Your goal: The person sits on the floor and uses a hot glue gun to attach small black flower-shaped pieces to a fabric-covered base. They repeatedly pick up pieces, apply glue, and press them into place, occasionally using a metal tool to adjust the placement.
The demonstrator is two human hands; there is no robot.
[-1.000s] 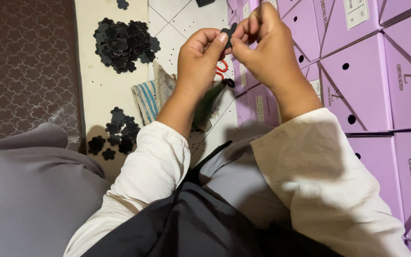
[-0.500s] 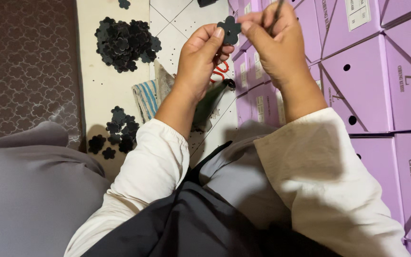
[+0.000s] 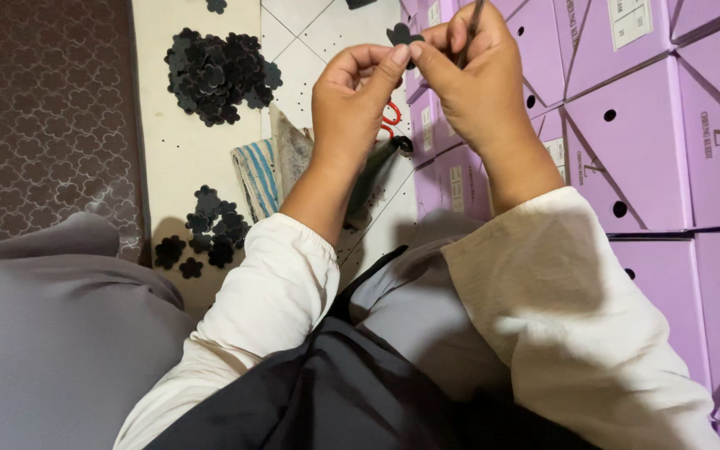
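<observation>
White floor tiles (image 3: 318, 50) spread out below the seated person, with a brown patterned mat (image 3: 43, 125) off to the left and stacked purple boxes (image 3: 668, 142) crowding the right side. Raised in front of the boxes, the left hand (image 3: 352, 104) and the right hand (image 3: 481, 83) meet fingertip to fingertip, and both pinch the same small black flower-shaped cutout (image 3: 402, 35), which pokes up just above the thumbs. Each grip is closed on that piece: left thumb and forefinger from its left, right thumb and forefinger from its right, so neither hand is nearer; it sits right between them. The right hand also holds a thin dark rod-like tool (image 3: 470, 23) that runs steeply upward along its fingers and out of view, its low end close beside the cutout. On the floor beyond lie a big heap of black flower pieces (image 3: 214, 71), a smaller cluster (image 3: 206, 229) nearer the knee, a striped cloth (image 3: 260, 175), a dark green bag (image 3: 377, 171) and a bit of red scissor handle (image 3: 389, 117). Compared with half a second ago, the hands have closed back together, the cutout now sits in both grips, and the rod stands more upright.
</observation>
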